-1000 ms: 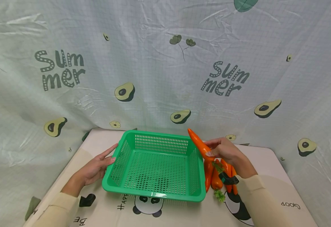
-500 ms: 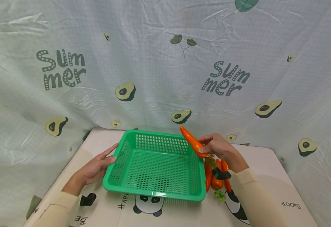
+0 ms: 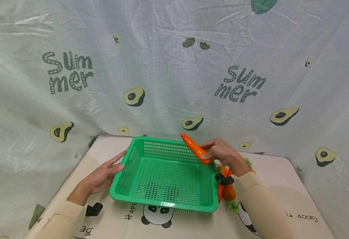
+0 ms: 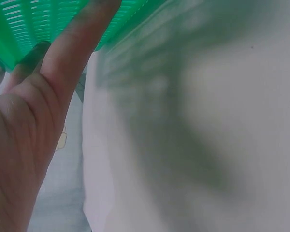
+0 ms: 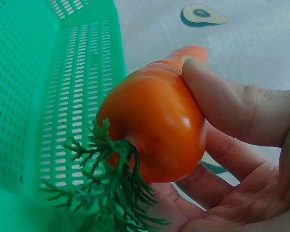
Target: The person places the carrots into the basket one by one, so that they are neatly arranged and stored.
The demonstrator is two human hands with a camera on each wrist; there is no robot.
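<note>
A green plastic basket [image 3: 163, 204] with slotted walls and floor stands in the middle, nothing lying in it. Against its left side rest the fairly straight fingers of my left hand [image 3: 102, 176]; in the left wrist view a long finger [image 4: 70, 53] lies along the slotted wall. My right hand [image 3: 222, 153] holds an orange carrot [image 3: 193, 147] near its thick end, over the basket's right rim, its tip pointing up and to the left. In the right wrist view the thumb [image 5: 222, 101] presses the carrot's side, and green leaves [image 5: 121, 188] hang from its top.
More carrots [image 3: 229, 192] with leafy tops lie right of the basket, partly hidden by my right forearm. The pale tablecloth [image 3: 282, 186] bears panda prints and lettering. A hanging sheet [image 3: 168, 66] with avocado prints rises behind the table.
My right hand has carried the carrot leftward, away from the other carrots and farther over the basket's right side. The left hand stays at the basket's left side.
</note>
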